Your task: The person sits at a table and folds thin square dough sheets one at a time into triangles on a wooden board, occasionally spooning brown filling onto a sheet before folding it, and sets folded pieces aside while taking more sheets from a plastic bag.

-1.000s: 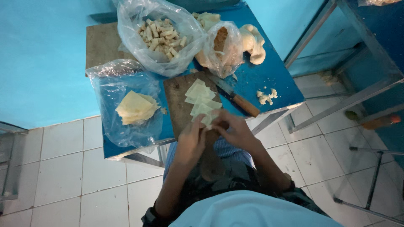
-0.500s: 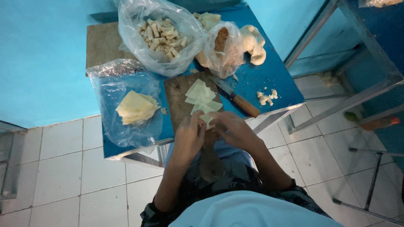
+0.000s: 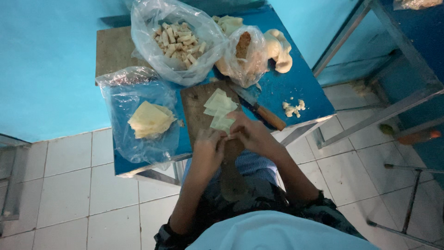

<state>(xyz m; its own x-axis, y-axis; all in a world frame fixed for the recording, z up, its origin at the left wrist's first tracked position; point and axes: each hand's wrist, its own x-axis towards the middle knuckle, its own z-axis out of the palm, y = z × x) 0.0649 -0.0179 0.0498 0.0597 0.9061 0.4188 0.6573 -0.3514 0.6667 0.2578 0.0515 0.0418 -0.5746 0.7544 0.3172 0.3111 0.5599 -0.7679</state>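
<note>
Both hands met at the near edge of the brown wooden cutting board [image 3: 203, 111]: left hand [image 3: 209, 147] and right hand [image 3: 249, 132] pinched one pale, thin dough square [image 3: 222, 122] between their fingertips. More squares lay just beyond, nearer the right hand. What the fingers folded stayed hidden.

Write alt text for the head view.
Both hands, left hand and right hand, pinch a pale wrapper over a wooden cutting board on a blue table, knife alongside.
</note>
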